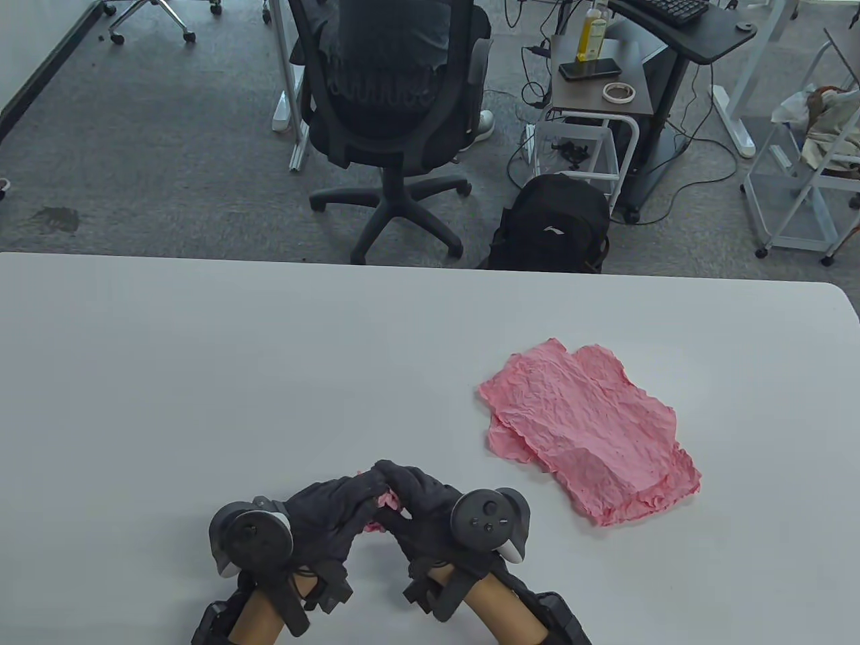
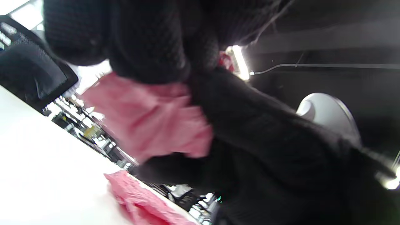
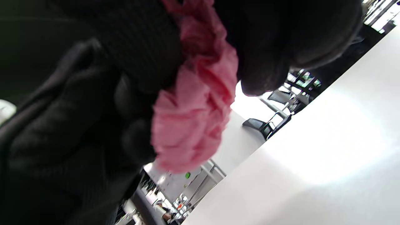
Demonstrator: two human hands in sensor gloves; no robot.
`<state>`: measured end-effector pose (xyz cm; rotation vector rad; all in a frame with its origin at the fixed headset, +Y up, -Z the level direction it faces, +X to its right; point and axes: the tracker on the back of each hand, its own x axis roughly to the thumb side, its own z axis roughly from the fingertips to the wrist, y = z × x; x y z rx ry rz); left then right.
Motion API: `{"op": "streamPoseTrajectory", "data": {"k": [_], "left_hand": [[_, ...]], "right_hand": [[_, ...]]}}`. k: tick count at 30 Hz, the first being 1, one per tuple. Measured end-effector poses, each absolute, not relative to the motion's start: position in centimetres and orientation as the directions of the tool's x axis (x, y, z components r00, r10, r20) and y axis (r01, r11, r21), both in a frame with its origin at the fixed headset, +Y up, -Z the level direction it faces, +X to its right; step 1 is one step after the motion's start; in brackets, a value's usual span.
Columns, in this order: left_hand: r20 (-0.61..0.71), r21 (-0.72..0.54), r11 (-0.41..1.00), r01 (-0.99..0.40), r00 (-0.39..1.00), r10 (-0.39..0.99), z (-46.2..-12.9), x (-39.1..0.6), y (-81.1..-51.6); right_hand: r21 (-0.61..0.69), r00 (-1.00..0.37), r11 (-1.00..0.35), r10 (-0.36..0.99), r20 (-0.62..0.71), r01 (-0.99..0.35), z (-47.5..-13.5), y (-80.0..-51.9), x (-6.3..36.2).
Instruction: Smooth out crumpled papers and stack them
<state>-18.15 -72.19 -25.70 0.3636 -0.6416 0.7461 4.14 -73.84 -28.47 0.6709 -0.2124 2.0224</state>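
Observation:
A crumpled pink paper (image 1: 386, 500) is held between both gloved hands near the table's front edge. My left hand (image 1: 336, 507) and my right hand (image 1: 413, 497) grip it from either side, fingers closed around it. The paper shows bunched up in the left wrist view (image 2: 150, 118) and in the right wrist view (image 3: 193, 109), lifted a little off the table. A stack of flattened pink papers (image 1: 591, 430) lies to the right of the hands, wrinkled but spread flat; it also shows in the left wrist view (image 2: 140, 200).
The white table (image 1: 235, 376) runs to its far edge, with its rounded corner at the right. Beyond it stand a black office chair (image 1: 393, 101), a black backpack (image 1: 551, 225) and a small cart (image 1: 594, 101).

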Motion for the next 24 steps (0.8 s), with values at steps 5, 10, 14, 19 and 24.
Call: {"op": "streamPoseTrajectory", "data": {"k": [5,10,14,19,24], "left_hand": [[0.635,0.094,0.761,-0.642,0.627,0.451,-25.7,-17.2,-72.8],[0.586,0.111,0.779,-0.617,0.674,0.45,-26.0,-18.0,-72.9],[0.58,-0.028,0.725,-0.689,0.579,0.573,-26.3,-17.8,-73.7],[0.525,-0.087,0.566,-0.82,0.444,0.726,-26.9,-18.2,-73.9],[0.49,-0.236,0.372,-0.898,0.22,0.843,-27.3,-18.8,-74.3]], "right_hand": [[0.052,-0.337,-0.445,0.744,0.578,-0.894,-27.9,-73.8,5.3],[0.104,-0.259,-0.407,0.736,0.626,-0.907,-27.5,-73.6,5.1],[0.131,-0.233,-0.4,0.737,0.635,-0.907,-27.3,-73.6,4.7],[0.155,-0.194,-0.305,0.848,0.493,-0.94,-28.4,-74.2,5.6],[0.369,0.219,0.142,0.96,0.176,-0.918,-29.3,-76.0,5.9]]}}
